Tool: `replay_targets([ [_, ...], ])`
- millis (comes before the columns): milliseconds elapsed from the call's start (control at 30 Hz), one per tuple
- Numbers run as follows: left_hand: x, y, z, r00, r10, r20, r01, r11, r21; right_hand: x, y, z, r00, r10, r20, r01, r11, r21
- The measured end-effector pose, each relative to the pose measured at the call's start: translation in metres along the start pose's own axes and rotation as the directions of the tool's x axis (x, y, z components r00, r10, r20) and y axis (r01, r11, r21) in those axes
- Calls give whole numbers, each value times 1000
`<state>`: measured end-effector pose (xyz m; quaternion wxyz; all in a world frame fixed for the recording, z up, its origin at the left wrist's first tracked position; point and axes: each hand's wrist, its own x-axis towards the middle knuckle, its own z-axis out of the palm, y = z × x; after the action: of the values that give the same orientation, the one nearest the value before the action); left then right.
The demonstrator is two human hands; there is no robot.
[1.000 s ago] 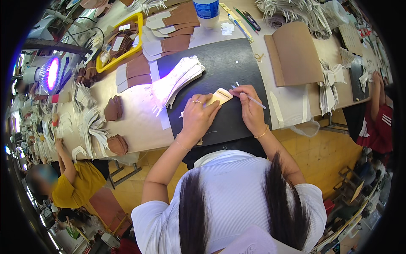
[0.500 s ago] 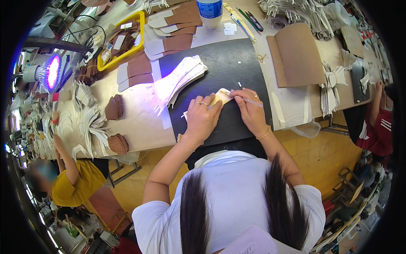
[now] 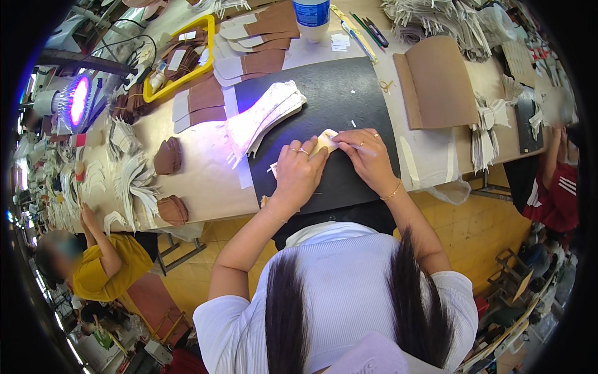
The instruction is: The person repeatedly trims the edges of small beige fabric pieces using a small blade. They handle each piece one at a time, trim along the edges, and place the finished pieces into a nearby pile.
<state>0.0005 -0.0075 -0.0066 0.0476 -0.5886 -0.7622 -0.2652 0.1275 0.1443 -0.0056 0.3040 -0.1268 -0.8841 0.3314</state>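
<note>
On a black cutting mat (image 3: 342, 93), my left hand (image 3: 300, 167) presses a small cream-coloured strip (image 3: 324, 143) down with its fingers, hiding most of it. The strip's rounded end sticks out past the fingertips and carries a brown mark or slot. My right hand (image 3: 369, 157) is closed in a pinch round a thin, pale, pen-like tool (image 3: 361, 148), whose tip meets that end. Left of the strip's far end, a fanned stack of white pieces (image 3: 268, 112) lies partly on the mat under bright light.
A lit lamp (image 3: 78, 103) stands at the left, near a yellow basket (image 3: 212, 47) of brown pieces. A bottle with a blue label (image 3: 311, 19) stands beyond the mat. A brown folded sheet (image 3: 439, 84) lies to the right. Other people sit at left and right.
My right hand has shifted slightly left with the tool, its fingertips closer to the strip's end. The left hand stays nearly in place.
</note>
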Motion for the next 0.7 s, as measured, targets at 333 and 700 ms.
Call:
replay_targets([
  [333,-2,-2,7,995,-2,-97,-7,996,-93,-13,5,-8,938,346,28,-332,872,359],
  [700,7,7,-31,988,-137,67,149,956,-251,-11,22,-7,991,126,53,-95,914,-394],
])
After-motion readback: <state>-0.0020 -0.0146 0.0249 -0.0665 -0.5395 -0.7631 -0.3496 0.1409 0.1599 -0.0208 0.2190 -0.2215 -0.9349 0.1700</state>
